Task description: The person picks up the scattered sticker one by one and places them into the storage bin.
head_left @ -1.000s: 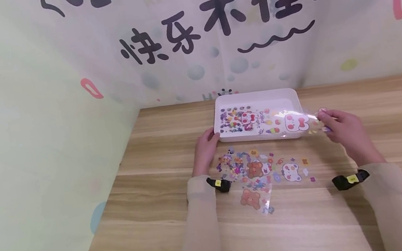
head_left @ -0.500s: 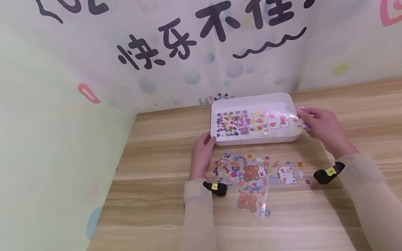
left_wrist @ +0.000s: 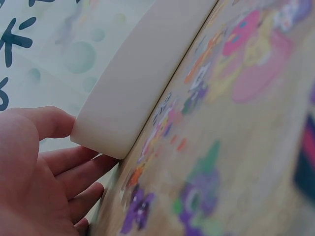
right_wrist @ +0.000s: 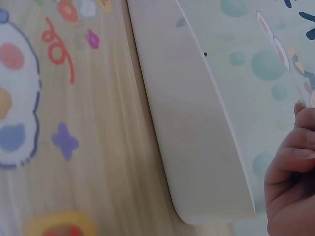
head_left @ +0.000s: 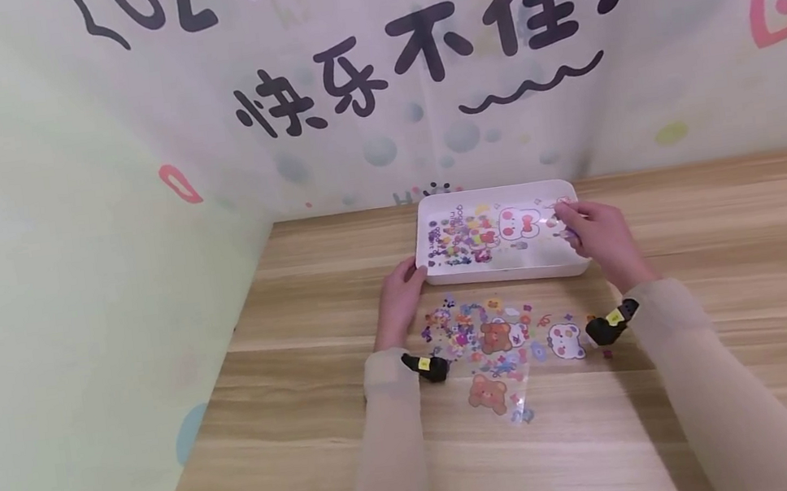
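I find my left hand [head_left: 400, 298] lightly curled round the tray [head_left: 508, 274] corner, presumably steadying it; my right hand [head_left: 603, 238] pinches a sticker sheet [head_left: 519, 223] over it.

The white tray [head_left: 508, 274] is shallow and rectangular, sitting upright, its near left corner gripped by the left hand [head_left: 398, 302]. The clear sheet [head_left: 518, 224], printed with a white bunny, extends over the tray's inside, its right end pinched by the right hand [head_left: 605, 242].
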